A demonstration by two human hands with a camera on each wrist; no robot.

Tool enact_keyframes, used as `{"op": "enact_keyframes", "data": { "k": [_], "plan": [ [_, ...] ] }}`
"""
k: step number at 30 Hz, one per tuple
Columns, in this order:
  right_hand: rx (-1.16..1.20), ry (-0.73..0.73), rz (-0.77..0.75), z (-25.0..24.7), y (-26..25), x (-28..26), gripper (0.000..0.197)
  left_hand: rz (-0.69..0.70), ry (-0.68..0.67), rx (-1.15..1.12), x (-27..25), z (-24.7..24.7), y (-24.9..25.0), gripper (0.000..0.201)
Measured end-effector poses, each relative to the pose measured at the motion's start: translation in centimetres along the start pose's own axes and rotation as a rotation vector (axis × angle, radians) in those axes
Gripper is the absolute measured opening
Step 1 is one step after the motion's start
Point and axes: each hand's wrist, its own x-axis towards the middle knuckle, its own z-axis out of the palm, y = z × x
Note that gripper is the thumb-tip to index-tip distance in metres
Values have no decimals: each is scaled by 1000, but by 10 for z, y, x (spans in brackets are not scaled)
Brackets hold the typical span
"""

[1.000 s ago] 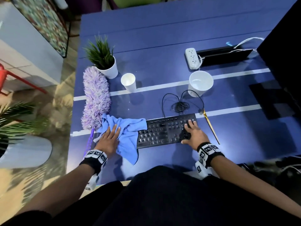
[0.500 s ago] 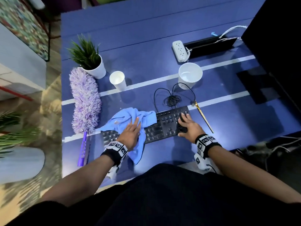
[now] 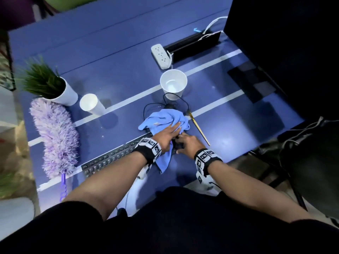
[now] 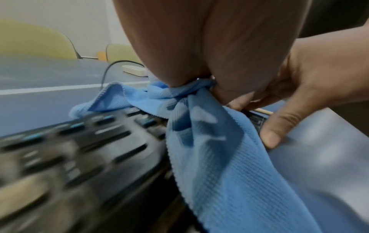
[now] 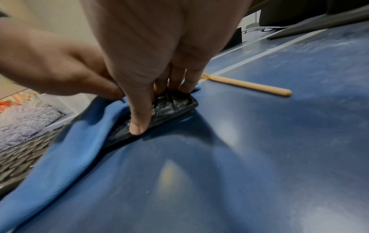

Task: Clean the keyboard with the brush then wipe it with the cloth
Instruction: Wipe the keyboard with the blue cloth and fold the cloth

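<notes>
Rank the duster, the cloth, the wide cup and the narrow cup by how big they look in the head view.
1. Duster, clearly the largest.
2. Cloth, though the left hand hides part of it.
3. Wide cup.
4. Narrow cup, smallest.

The wide cup stands farther from the camera, so its lead is real.

Dim bluish light, glare patches on the table [image 3: 113, 57] (wrist views motion-blurred), bowed wide-angle edges.

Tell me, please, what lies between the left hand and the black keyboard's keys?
The light blue ribbed cloth lies there: the left hand presses it onto the black keyboard, shown in the head and left wrist views.
</notes>
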Motion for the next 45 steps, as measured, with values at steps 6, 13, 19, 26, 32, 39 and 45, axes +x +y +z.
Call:
{"op": "enact_keyframes", "data": {
  "k": [6, 13, 19, 26, 32, 39, 45],
  "plan": [
    [25, -1, 63, 7, 8, 3, 56, -64, 143, 5, -126, 49, -40, 103],
    [-56, -58, 112, 12, 8, 7, 57, -505, 414, -24, -311, 102, -78, 81],
    [-39, -48, 104, 11, 6, 4, 57, -734, 454, 5, -343, 89, -73, 60],
    [-5, -57, 130, 8, 6, 3, 57, -786, 579, -92, -295, 89, -58, 83],
    [49, -26, 136, 13, 10, 2, 58, -754, 504, 8, -308, 106, -65, 62],
    [8, -45, 106, 13, 13, 3, 58, -491, 405, -16, -213, 88, -59, 62],
    [-27, -60, 92, 11, 10, 2, 60, -348, 309, -14, -107, 48, -22, 58]
  ]
}}
